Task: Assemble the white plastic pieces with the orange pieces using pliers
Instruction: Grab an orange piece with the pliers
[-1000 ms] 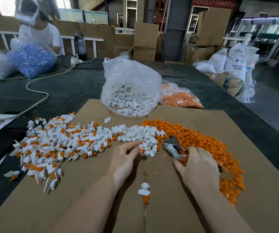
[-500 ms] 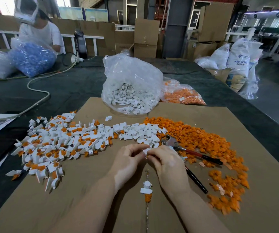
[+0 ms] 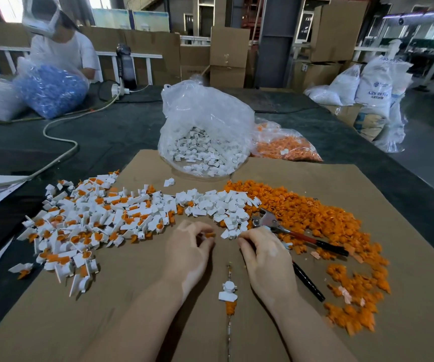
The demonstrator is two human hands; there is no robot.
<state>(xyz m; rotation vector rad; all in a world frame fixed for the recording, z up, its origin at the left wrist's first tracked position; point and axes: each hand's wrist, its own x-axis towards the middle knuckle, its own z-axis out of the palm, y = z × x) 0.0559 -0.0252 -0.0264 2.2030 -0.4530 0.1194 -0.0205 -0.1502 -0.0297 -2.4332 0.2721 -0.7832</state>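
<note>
The left hand is held palm-down just left of the pliers, its fingers curled around a small orange piece. The right hand is laid over the pliers' handles, forefinger and thumb drawn together.

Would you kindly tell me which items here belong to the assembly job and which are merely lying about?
Job: loose white pieces, loose orange pieces, pliers, assembled pile, left hand, right hand.

Lying about: bag of blue parts, white cable, cardboard boxes.
</note>
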